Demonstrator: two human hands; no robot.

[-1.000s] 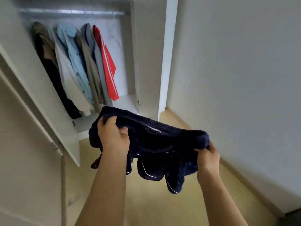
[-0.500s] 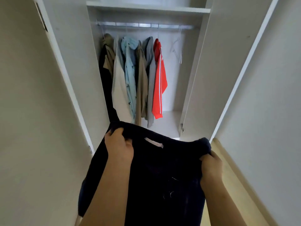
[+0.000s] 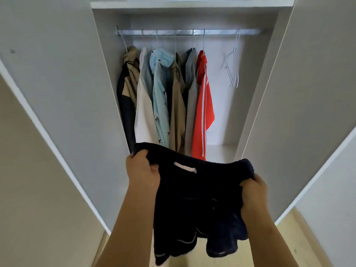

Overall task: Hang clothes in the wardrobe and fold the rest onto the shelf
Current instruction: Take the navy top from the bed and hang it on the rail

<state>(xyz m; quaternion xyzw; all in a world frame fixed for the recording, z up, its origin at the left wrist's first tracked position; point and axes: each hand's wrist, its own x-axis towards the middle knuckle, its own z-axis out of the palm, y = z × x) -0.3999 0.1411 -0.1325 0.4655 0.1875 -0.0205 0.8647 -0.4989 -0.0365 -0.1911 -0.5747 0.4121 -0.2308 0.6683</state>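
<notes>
I hold a dark navy garment (image 3: 194,201) with pale piping and a small pink label, stretched out in front of the open wardrobe. My left hand (image 3: 142,172) grips its upper left edge and my right hand (image 3: 253,191) grips its upper right edge. Its lower part hangs loose between my forearms. Behind it, several garments hang on the metal rail (image 3: 188,32): a tan and dark jacket, a white shirt, a light blue shirt (image 3: 160,97), a khaki one, a grey one and a red top (image 3: 203,110) with white stripes.
Empty white hangers (image 3: 232,72) hang at the rail's right end. A white shelf (image 3: 192,4) runs above the rail. The wardrobe floor (image 3: 221,153) shows below the clothes. Open doors stand at left (image 3: 57,103) and right (image 3: 300,112). Pale wood floor lies underfoot.
The view has swung to face the wardrobe squarely and come closer. Both hands keep their grip on the navy garment, now held higher in front of the hanging clothes.
</notes>
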